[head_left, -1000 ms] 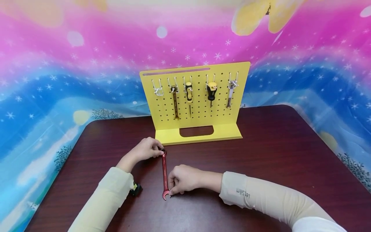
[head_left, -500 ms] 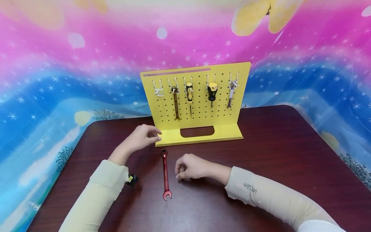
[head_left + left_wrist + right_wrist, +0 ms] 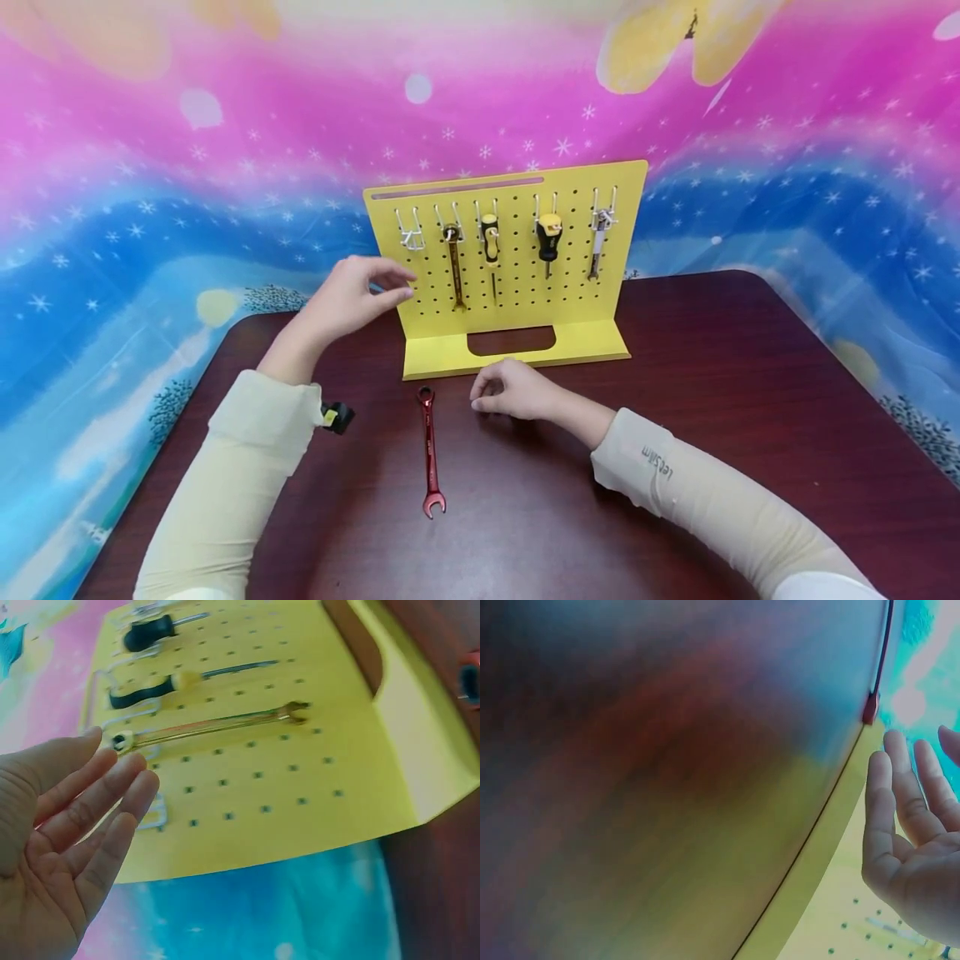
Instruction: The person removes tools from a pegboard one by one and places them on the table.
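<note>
The left grip point(image 3: 356, 292) is spread, thumb apart from lightly bent fingers, and holds nothing; it is at the left edge of the yellow pegboard point(image 3: 517, 312). The right grip point(image 3: 517, 390) is loosely bent, also without load, near the board's front lip. The red wrench point(image 3: 430, 450) lies flat on the tabletop point(image 3: 675, 375), ring end toward the board, forked end toward the person, apart from both hands.

Likely faults and causes:
1. Displaced board: the left fingers could strike the panel edge, or the right knuckles the base, shifting the stand.
2. Dislodged tool: a sideways sweep of the left fingers could lift the gold wrench point(image 3: 455, 267) from its prongs. The slim screwdriver point(image 3: 491, 237) hangs next to it and would be exposed to the same knock.
3. Missed pinch: the red wrench is thin and flat against a smooth surface, so fingertips may skid over it or spin it.
4. Disturbed wrench: a low pass of either forearm could drag it askew.

Markings: the right sleeve point(image 3: 705, 483) is printed "LetSlim", upside down in the head view. Lettering runs along the red wrench's shank but is too small to read.
</note>
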Demonstrator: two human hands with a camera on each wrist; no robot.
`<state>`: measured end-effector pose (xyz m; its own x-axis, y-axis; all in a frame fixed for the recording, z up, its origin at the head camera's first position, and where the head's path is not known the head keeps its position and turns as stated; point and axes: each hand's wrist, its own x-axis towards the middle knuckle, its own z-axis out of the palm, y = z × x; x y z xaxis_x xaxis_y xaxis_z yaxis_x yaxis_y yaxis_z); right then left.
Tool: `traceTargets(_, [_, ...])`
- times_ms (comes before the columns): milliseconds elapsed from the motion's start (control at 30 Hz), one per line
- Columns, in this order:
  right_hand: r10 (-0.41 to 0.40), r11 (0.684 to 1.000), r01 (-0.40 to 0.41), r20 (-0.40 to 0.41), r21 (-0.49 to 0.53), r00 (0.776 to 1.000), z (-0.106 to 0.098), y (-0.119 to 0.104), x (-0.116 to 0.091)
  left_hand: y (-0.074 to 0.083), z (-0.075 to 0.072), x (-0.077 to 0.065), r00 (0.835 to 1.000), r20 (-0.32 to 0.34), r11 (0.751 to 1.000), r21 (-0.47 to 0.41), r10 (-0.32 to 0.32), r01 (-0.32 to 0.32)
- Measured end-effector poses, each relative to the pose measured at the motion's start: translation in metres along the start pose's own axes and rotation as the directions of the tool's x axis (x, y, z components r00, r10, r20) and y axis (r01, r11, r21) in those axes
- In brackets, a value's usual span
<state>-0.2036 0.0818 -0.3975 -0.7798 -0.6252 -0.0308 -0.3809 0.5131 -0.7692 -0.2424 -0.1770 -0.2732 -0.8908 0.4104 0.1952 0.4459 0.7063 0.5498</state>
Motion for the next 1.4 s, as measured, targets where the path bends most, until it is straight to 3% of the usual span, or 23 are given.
traceTargets(267, [0.029, 1.000, -0.029, -0.136, 0.003, 0.990, -0.016, 0.011, 0.013, 0.013, -0.028, 0.017, 0.993, -0.116, 0.998, -0.060, -0.039, 0.032])
traceTargets(500, [0.126, 0.985, -0.097, -0.213, 0.144, 0.969, -0.020, 0.015, 0.024, 0.023, -0.034, 0.033, 0.990, -0.139, 0.996, -0.087, -0.019, 0.007])
traceTargets(900, [0.213, 0.946, -0.121, -0.296, 0.300, 0.931, -0.018, 0.020, 0.048, 0.025, -0.025, 0.061, 0.994, -0.109, 0.996, -0.089, -0.018, 0.008])
traceTargets(1400, [0.267, 0.927, -0.137, -0.357, 0.349, 0.895, -0.013, 0.026, 0.068, 0.026, -0.008, 0.077, 0.998, -0.063, 0.996, -0.088, -0.029, 0.023])
